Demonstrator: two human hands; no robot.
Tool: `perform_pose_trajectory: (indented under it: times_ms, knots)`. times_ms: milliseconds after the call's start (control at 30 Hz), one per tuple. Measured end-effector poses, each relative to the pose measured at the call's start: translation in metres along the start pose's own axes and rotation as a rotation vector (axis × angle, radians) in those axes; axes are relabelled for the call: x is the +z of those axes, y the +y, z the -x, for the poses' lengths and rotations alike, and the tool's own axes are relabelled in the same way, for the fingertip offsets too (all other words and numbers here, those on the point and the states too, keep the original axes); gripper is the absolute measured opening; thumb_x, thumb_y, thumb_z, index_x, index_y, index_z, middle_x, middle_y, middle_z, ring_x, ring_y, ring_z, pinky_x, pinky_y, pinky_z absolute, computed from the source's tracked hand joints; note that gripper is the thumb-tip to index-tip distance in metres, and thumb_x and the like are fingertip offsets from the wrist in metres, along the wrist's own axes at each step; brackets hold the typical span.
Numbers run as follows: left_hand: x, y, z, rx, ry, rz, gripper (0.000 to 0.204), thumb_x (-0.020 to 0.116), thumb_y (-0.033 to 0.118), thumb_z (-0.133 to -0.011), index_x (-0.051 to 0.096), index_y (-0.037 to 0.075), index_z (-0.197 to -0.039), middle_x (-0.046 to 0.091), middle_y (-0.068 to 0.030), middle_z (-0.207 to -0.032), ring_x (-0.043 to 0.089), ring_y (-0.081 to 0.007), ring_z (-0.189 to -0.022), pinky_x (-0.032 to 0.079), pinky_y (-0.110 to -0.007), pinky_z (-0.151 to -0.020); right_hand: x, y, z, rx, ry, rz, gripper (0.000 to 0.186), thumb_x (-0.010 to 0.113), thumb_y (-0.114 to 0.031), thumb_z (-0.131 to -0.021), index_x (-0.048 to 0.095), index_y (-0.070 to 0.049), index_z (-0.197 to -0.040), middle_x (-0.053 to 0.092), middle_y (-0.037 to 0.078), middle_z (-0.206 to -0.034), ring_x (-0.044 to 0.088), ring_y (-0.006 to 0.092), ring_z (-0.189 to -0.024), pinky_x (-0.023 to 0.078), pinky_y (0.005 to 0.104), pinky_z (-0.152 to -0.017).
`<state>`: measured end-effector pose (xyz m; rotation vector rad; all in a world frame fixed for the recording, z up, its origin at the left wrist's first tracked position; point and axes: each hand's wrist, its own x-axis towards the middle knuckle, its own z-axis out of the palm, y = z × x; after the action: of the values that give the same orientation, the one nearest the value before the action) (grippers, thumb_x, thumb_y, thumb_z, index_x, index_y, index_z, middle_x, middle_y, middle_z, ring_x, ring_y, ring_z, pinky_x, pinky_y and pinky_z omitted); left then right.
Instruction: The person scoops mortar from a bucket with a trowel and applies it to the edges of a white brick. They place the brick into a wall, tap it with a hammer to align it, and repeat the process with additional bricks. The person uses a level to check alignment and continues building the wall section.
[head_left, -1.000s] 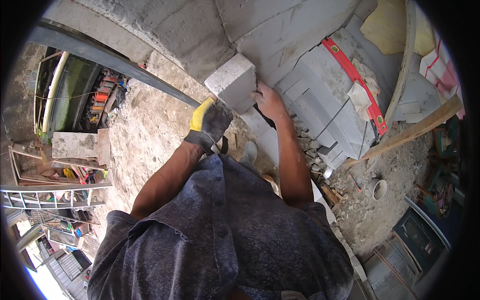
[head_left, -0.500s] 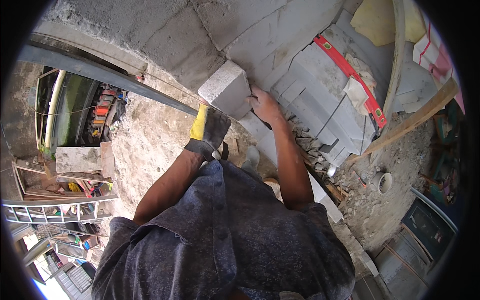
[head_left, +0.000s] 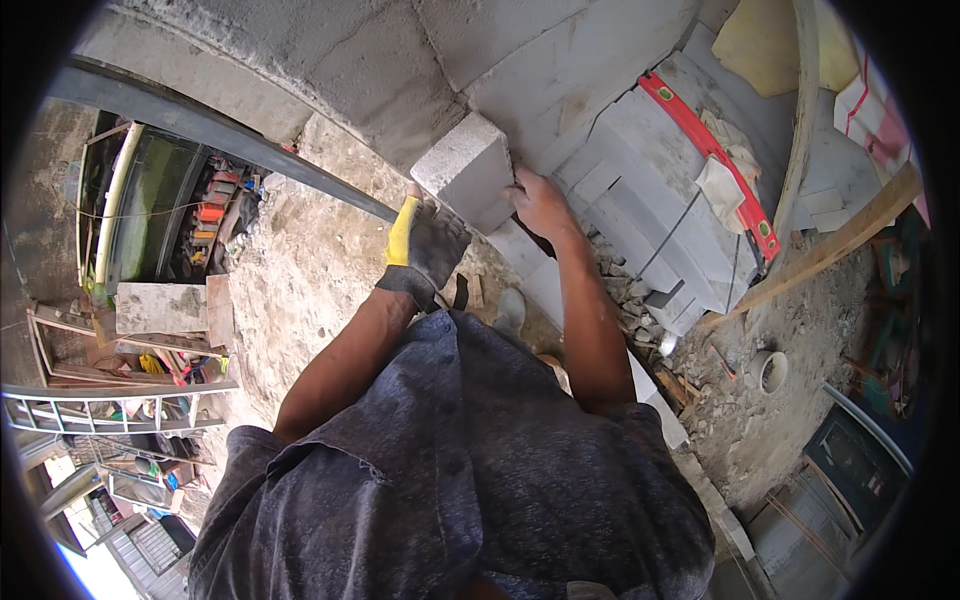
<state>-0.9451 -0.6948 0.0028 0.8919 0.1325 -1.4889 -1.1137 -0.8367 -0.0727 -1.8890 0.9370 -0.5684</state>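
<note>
A pale grey concrete block (head_left: 462, 168) sits at the top of a narrow course of blocks (head_left: 520, 250), against the cracked grey wall (head_left: 380, 80). My left hand (head_left: 425, 245), in a grey-and-yellow glove, grips the block's lower left side, its fingers partly hidden. My bare right hand (head_left: 540, 205) has its fingers curled on the block's right side. A long grey metal bar (head_left: 230, 125) runs down from the upper left to just beside my left hand.
Stacked blocks (head_left: 650, 220) on the right carry a red spirit level (head_left: 705, 150) and a rag (head_left: 725, 190). A plank (head_left: 820, 255), rubble (head_left: 640, 320) and a white bucket (head_left: 768, 370) lie at right. At left are stacked boards (head_left: 160, 310), a metal ladder (head_left: 110, 408) and scattered scrap.
The whole view has shifted slightly with my head. Both hands stay on the block, with little visible movement relative to the wall.
</note>
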Motion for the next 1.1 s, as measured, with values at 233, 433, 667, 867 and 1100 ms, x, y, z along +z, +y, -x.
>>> perform_pose_trajectory:
  times_ms: [233, 433, 667, 867, 1100]
  knots:
    - [0.0, 0.001, -0.005, -0.033, 0.035, 0.039, 0.065, 0.04, 0.056, -0.102, 0.051, 0.002, -0.136, 0.053, -0.0131, -0.142, 0.05, -0.0326, -0.126, 0.037, -0.048, -0.105, 0.0, 0.002, -0.002, -0.021, -0.005, 0.047, 0.03, 0.067, -0.023, -0.092, 0.059, 0.003, -0.105, 0.067, 0.029, -0.1, 0.061, 0.0497, -0.101, 0.048, 0.0531, -0.083]
    - [-0.007, 0.005, -0.02, -0.025, 0.006, 0.062, 0.053, 0.045, 0.051, -0.1, 0.059, 0.008, -0.127, 0.062, -0.0092, -0.125, 0.056, -0.0285, -0.108, 0.043, -0.047, -0.094, -0.001, 0.014, -0.008, -0.03, -0.018, 0.013, 0.029, 0.066, -0.022, -0.092, 0.061, 0.003, -0.105, 0.067, 0.029, -0.101, 0.062, 0.0488, -0.101, 0.049, 0.0525, -0.084]
    - [-0.006, -0.005, -0.003, 0.008, 0.086, -0.031, 0.064, 0.044, 0.055, -0.1, 0.048, 0.008, -0.143, 0.053, -0.0138, -0.143, 0.052, -0.0315, -0.124, 0.035, -0.051, -0.108, 0.0, -0.001, -0.001, -0.006, -0.009, 0.042, 0.03, 0.065, -0.022, -0.093, 0.06, 0.002, -0.111, 0.066, 0.029, -0.107, 0.061, 0.0489, -0.105, 0.048, 0.0522, -0.088]
    - [-0.008, 0.006, -0.01, -0.061, -0.007, 0.012, 0.053, 0.049, 0.053, -0.1, 0.046, 0.006, -0.123, 0.056, -0.0187, -0.13, 0.053, -0.0345, -0.119, 0.038, -0.049, -0.103, -0.001, -0.005, 0.0, -0.002, -0.007, 0.069, 0.028, 0.066, -0.021, -0.093, 0.06, 0.002, -0.108, 0.065, 0.029, -0.107, 0.061, 0.0489, -0.105, 0.048, 0.0524, -0.087]
    - [-0.001, 0.011, -0.001, -0.055, -0.057, -0.009, 0.063, 0.043, 0.058, -0.101, 0.048, 0.006, -0.136, 0.054, -0.016, -0.139, 0.053, -0.0338, -0.122, 0.04, -0.049, -0.103, -0.003, -0.005, 0.0, 0.015, -0.016, 0.078, 0.029, 0.066, -0.022, -0.093, 0.06, 0.002, -0.108, 0.066, 0.03, -0.106, 0.06, 0.0491, -0.106, 0.048, 0.0528, -0.087]
